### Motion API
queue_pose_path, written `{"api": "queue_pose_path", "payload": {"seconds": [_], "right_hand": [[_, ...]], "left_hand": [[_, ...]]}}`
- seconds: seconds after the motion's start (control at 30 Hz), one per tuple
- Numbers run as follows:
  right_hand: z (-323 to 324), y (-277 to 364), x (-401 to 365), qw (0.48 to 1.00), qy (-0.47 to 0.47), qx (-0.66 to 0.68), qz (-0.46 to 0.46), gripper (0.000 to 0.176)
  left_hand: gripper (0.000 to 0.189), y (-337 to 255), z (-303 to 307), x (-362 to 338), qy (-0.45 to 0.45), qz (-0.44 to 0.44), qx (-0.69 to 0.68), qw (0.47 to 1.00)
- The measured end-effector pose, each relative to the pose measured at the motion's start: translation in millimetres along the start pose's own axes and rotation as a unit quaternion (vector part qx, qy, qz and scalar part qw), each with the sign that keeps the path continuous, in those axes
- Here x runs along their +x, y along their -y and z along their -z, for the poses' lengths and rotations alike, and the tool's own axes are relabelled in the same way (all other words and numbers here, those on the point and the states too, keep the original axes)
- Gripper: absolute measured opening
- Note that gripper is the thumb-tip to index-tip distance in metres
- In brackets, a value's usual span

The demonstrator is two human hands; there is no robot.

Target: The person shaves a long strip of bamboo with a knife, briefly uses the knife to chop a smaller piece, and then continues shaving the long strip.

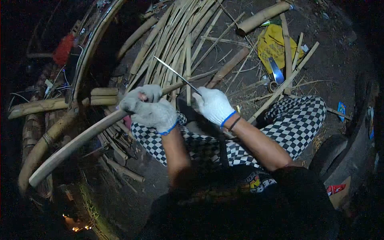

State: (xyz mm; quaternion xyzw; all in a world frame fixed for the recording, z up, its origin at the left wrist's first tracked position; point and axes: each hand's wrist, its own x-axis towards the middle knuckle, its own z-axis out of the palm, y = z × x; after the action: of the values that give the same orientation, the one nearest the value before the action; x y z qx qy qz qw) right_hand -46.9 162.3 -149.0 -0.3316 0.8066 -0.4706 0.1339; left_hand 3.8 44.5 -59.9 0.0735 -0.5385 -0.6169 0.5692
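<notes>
My left hand (154, 112), in a dirty grey glove with a hole at a finger, is closed around a long bamboo strip (76, 146). The strip's broad pale end slants down to the lower left, and its other part reaches up right past the glove. My right hand (216, 106), in a whiter glove with a blue cuff, is wrapped around a knife whose handle is hidden. From that fist the long thin knife blade (174, 73) points up and left, crossing over the strip in this view.
A pile of split bamboo strips (172, 40) lies ahead. At upper right are a thick bamboo pole (264, 18), a yellow cloth (272, 42) and a saw (276, 71). A curved bamboo piece (52, 134) stands left. Small flames (78, 228) glow at lower left.
</notes>
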Motion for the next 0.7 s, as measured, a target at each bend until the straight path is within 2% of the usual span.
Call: {"api": "queue_pose_path", "payload": {"seconds": [0.03,0.07,0.13,0.17,0.27,0.33,0.43,0.5,0.6,0.7], "right_hand": [[3,3,0,1.0,0.015,-0.009,-0.01,0.025],[3,6,-1,1.0,0.016,-0.01,-0.008,0.025],[3,13,-6,1.0,-0.005,-0.001,0.031,0.025],[8,17,-8,0.999,0.026,0.012,0.02,0.021],[7,17,-11,0.999,0.026,0.019,0.021,0.019],[9,16,-13,0.999,0.025,0.027,0.023,0.02],[11,13,-15,0.999,0.021,0.015,0.02,0.021],[11,14,-13,1.0,0.027,0.006,0.001,0.022],[17,26,-13,0.999,0.029,0.012,0.012,0.022],[12,24,-15,0.997,-0.026,0.045,0.054,0.025]], "left_hand": [[0.032,-5,2,5,0.062,0.015,-0.071,0.995],[0.032,-12,4,11,0.06,0.013,-0.071,0.996],[0.045,-27,3,17,0.02,0.035,-0.124,0.991],[0.045,-38,-15,13,-0.032,-0.004,-0.024,0.999],[0.043,-44,-16,16,-0.019,-0.004,-0.005,1.0],[0.042,-45,-17,17,0.01,0.032,-0.033,0.999],[0.043,-35,-16,20,-0.039,0.065,-0.032,0.997],[0.043,-32,-12,24,0.0,0.088,-0.068,0.994],[0.041,-35,-28,23,-0.018,0.064,-0.051,0.997],[0.039,-25,-26,25,-0.027,0.058,-0.054,0.996]]}}
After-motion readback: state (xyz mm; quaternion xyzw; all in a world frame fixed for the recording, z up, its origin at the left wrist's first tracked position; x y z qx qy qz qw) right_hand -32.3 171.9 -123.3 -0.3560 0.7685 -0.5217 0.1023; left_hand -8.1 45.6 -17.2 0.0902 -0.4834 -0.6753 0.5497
